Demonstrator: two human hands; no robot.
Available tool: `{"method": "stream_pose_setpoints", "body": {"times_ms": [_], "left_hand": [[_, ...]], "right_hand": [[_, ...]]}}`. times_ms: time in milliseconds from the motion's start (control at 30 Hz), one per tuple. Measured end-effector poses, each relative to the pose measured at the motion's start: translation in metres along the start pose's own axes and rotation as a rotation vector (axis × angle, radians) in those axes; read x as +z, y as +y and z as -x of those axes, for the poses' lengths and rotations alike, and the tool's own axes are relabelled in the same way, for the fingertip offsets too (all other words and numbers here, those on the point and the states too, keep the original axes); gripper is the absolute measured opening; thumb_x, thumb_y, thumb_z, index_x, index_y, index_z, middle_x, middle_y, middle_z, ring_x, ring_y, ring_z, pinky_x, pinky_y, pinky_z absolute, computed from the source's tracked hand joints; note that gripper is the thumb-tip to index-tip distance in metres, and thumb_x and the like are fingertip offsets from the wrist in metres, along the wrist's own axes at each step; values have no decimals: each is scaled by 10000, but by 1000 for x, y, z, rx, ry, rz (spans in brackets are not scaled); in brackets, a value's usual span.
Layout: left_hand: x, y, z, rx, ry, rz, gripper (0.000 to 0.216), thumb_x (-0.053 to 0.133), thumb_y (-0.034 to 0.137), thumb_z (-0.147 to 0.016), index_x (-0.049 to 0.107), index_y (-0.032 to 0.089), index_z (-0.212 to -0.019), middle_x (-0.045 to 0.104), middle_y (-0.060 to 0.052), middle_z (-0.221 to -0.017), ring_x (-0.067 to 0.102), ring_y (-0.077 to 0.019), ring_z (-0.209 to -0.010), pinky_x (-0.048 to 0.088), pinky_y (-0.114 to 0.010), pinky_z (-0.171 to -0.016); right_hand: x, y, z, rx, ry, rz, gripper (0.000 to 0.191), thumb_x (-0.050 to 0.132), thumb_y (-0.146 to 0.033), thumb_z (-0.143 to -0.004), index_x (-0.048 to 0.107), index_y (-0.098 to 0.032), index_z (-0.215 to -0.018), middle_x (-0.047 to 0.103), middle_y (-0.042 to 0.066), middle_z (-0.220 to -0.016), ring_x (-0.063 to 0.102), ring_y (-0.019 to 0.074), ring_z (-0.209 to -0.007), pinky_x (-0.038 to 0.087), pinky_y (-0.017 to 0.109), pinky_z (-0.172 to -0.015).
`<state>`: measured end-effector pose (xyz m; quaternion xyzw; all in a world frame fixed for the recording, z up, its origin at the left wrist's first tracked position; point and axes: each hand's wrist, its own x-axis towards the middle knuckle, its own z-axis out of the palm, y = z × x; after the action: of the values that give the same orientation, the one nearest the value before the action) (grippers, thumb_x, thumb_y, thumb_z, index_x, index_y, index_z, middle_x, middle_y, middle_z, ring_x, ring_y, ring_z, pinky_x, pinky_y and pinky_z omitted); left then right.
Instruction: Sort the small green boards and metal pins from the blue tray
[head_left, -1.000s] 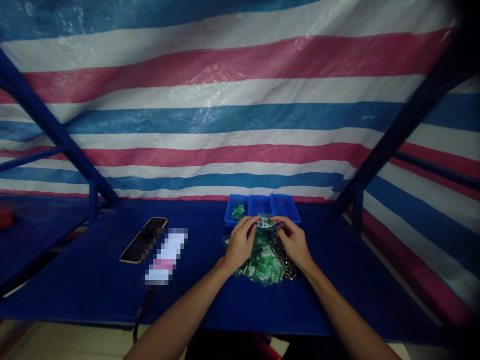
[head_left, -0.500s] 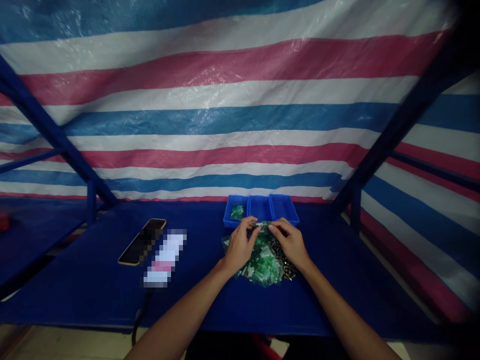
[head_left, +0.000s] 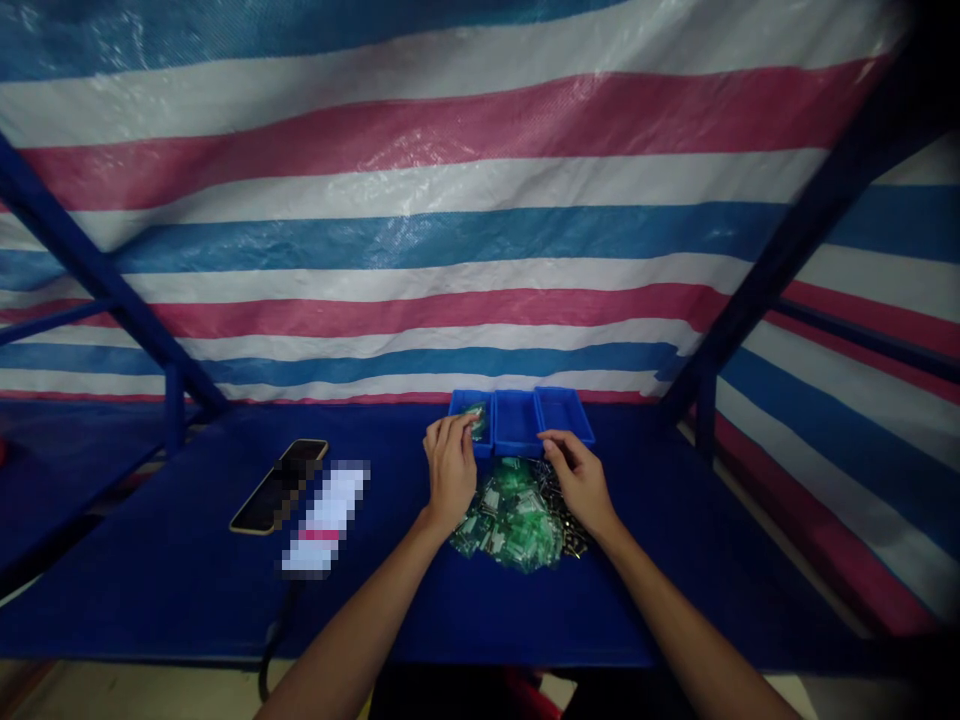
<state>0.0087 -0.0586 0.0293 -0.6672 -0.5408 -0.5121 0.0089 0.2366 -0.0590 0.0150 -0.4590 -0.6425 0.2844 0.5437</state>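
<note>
My left hand [head_left: 451,465] reaches over the left blue bin [head_left: 456,449], fingers closed at a small green plastic packet [head_left: 474,416] there. More green packets lie in that bin, partly hidden by the fingers. My right hand [head_left: 582,482] hovers by the front of the right bin [head_left: 564,415], thumb and forefinger drawn together with nothing visible between them. Below and between the hands spreads a pile of clear-green packets [head_left: 525,525] with small pale pieces inside. Small dark and brass-coloured metal parts [head_left: 574,540] lie along its right side, partly under my right hand.
The middle blue bin [head_left: 516,420] stands between the other two. A phone [head_left: 279,487] and a blurred-out bright device [head_left: 326,520] with a cable lie to the left on the blue table [head_left: 172,580]. Blue frame bars [head_left: 750,270] and striped sheeting [head_left: 450,240] enclose the back and sides.
My hands have parted from a packet both were holding above the pile. The left has moved left and forward to the left bin; the right has stayed nearly in place.
</note>
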Motion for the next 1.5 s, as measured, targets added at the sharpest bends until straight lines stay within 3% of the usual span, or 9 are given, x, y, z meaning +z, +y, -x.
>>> {"method": "stream_pose_setpoints", "body": {"times_ms": [133,267,500,700,1000,1100,1267,1367,1500], "left_hand": [[0,-4,0,-56,-19,-115,241,489,301,-1099,668,260,-1254,704,-83,-1274,542,-296,-1228,412,-475,-1044],[1,-6,0,-47,-85,-173,206,511,339,-1094,685,234,-1128,725,-86,-1168,546,-304,-1189,408,-466,-1004],[4,-11,2,-13,-146,-244,271,459,187,-1084,711,271,-1140,738,-73,-1160,534,-302,-1180,379,-476,-1007],[4,-11,1,-32,-180,-279,288,462,162,-1061,728,259,-1109,737,-77,-1153,518,-305,-1237,371,-497,-1048],[2,-8,4,36,-243,-448,256,511,245,-1033,758,204,-984,598,-126,-1440,373,-403,-1455,291,-633,-1149],[2,-3,4,56,-213,-392,253,510,284,-1050,752,213,-1028,603,-120,-1437,393,-397,-1443,296,-640,-1148],[0,8,5,110,-173,-240,254,476,240,-1070,724,242,-1126,646,-109,-1357,473,-334,-1358,331,-586,-1123],[-2,13,7,151,-191,-163,266,459,220,-1076,718,255,-1132,667,-96,-1310,491,-305,-1331,341,-543,-1101],[-5,17,9,183,-224,-90,258,456,217,-1082,703,260,-1140,681,-71,-1271,521,-272,-1299,354,-492,-1076]], "right_hand": [[0,-1,0,-1,7,5,313,597,-506,-1037,746,-249,-1135,743,46,-1044,668,223,-886,507,342,-822],[-1,0,0,-8,16,23,317,590,-508,-1039,745,-252,-1142,744,44,-1027,668,218,-859,508,336,-792],[-1,-1,1,-56,-7,105,311,560,-487,-1057,748,-253,-1137,758,52,-1031,687,231,-871,520,339,-782],[0,-1,4,-112,-54,193,290,541,-450,-1073,730,-252,-1168,766,57,-1059,711,242,-919,535,350,-840],[-3,-4,7,-142,0,252,261,535,-416,-1083,728,-244,-1123,732,35,-920,663,204,-760,511,322,-750],[-3,-4,6,-195,-121,276,234,596,-425,-1057,738,-252,-1125,712,45,-918,656,219,-794,512,331,-738],[-1,-2,4,-329,-367,390,263,748,-444,-967,770,-293,-1183,728,84,-1136,648,290,-1041,512,442,-929],[-1,1,3,-339,-424,402,261,725,-422,-991,771,-310,-1221,742,76,-1207,645,289,-1051,498,467,-957],[-2,2,2,-320,-455,345,220,624,-399,-1057,787,-318,-1179,777,64,-1106,668,273,-980,502,447,-918]]}}
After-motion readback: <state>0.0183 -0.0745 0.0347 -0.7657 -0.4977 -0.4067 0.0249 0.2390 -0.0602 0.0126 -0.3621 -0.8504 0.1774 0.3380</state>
